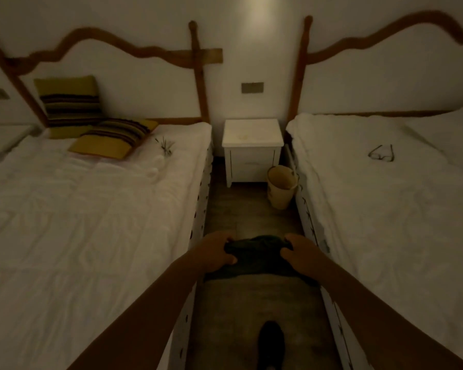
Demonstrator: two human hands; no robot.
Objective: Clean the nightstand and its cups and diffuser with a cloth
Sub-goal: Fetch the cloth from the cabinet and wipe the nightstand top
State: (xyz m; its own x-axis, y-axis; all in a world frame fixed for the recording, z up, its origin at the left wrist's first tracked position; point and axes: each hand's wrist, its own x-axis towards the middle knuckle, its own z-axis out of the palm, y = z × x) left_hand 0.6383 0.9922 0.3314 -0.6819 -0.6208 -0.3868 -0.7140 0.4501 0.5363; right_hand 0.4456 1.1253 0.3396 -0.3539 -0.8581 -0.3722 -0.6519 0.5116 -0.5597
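Dim room, warm yellowish light, two single beds with a narrow aisle down the middle.

Far left: white-sheeted bed (78,209) with a wavy brown wooden headboard (96,44). Two olive-and-brown striped cushions (91,121) up near the head, one propped against the wall, the other lying flat. Just right of the flat one, a little bundle of thin dark sticks (166,146) on the sheet, maybe from a diffuser, too small to be sure. A couple of pale rounded shapes (154,170) below it, too blurry to call.

Centre, low in the shot: left hand (215,253) curled tight round the left end of a dark crumpled cloth (257,256), thumb on top. Cloth stretched across the aisle above the grey wood-look floor (251,217), well short of the furniture. Dark shoe (270,340) at the bottom edge.

Centre, far end: small white square-topped nightstand (252,150) against the wall between the two beds, faint stain on top. Grey wall plate (252,87) above it. Cream-coloured round bucket (281,186) on the floor just beside its right front corner.

Right hand (302,253) gripping the cloth's other end, fingers closed over it.

Far right: second white bed (385,209), same kind of headboard, with dark-framed folded glasses (382,154) lying on the cover.
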